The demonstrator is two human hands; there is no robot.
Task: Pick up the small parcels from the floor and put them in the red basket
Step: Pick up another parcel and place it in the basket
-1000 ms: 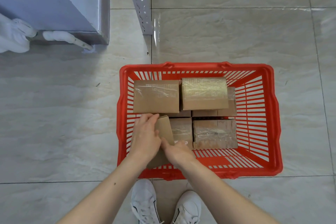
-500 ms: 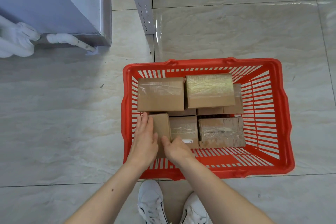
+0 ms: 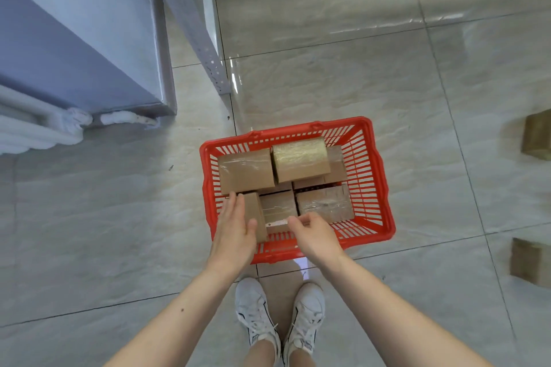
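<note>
Glossy floor tiles [image 3: 119,217] are carrying the red basket [image 3: 384,202], holding about 6 cardboard parcels. Left hand [image 3: 234,229], open and flat, is steadying an upright parcel [image 3: 253,211]; right hand [image 3: 313,232], loosely curled, is gripping nothing. Seating it snugly is advisable, as 2 parcels [image 3: 536,140] are waiting on the floor.

- You have a red basket [image 3: 366,170] with slatted walls that show the floor in stripes.
- The parcels [image 3: 246,171] inside it are plain brown cardboard, crossed by shiny clear tape; the far one [image 3: 301,158] looks yellower, almost gold.
- 2 more brown parcels [image 3: 538,140] sit at the right edge.
- Your floor [image 3: 104,202] is pale grey-beige tile with marbled veins and thin dark grout lines.
- Your shoes [image 3: 255,311] are white with black trim lines.
- The cabinet [image 3: 59,39] far left is lavender-blue.
</note>
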